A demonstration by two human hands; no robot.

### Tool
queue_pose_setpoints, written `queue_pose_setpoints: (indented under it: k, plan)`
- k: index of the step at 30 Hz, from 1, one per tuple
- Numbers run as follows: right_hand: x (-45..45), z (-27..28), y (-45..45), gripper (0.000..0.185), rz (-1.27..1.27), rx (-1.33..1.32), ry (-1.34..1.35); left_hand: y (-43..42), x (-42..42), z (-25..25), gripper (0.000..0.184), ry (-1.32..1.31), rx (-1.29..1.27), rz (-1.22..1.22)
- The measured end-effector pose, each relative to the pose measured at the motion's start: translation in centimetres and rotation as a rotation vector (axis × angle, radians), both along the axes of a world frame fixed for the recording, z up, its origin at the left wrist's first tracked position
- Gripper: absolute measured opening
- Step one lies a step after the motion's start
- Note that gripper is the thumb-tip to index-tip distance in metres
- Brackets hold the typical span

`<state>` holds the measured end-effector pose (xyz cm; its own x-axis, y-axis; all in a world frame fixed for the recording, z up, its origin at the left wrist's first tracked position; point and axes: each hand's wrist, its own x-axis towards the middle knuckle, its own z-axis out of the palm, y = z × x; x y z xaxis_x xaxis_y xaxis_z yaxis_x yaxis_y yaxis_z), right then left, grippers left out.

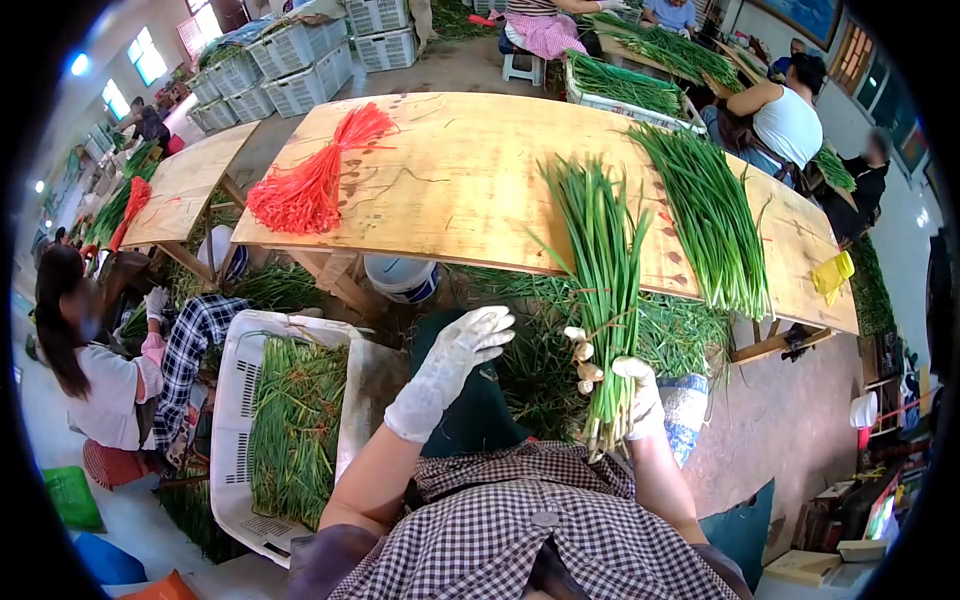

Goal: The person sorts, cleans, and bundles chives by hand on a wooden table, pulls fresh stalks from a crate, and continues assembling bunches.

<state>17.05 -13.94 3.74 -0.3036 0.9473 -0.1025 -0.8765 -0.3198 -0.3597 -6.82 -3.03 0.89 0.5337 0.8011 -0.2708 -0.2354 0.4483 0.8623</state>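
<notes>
My right hand, in a white glove, is wrapped round the lower part of a bunch of garlic chives. Its thumb lies on the near side, while soiled fingertips show at the left of the stems. The stem ends point toward my checked apron, and the leaf tips reach over the table edge. My left hand, also white-gloved, is held up to the left of the bunch, empty, fingers stretched out. A larger pile of chives lies on the wooden table, right of the bunch.
Red plastic ties lie on the table's left part, a yellow item at its right end. Left of me stands a white crate of chives. A bucket sits under the table. A person sits at left; others work behind.
</notes>
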Motion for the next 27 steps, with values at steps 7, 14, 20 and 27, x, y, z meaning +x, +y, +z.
queue_pose_setpoints:
  k: [7,14,20,27]
  plan:
    - [-1.5,-0.9,-1.2,0.081,0.245,0.123,-0.158,1.6,6.7,3.7,0.097,-0.547,0.225,-0.396]
    - [2.5,5.5,3.1,0.071,-0.161,0.381,-1.23,4.6,9.0,21.7,0.054,-0.118,0.464,0.091]
    - [3.9,19.5,9.2,0.098,-0.763,0.792,-1.431,8.8,12.1,29.3,0.03,-0.178,0.937,0.328]
    - [1.2,18.0,22.0,0.11,-0.641,0.87,-1.988,16.9,14.3,24.0,0.056,0.087,0.897,0.329]
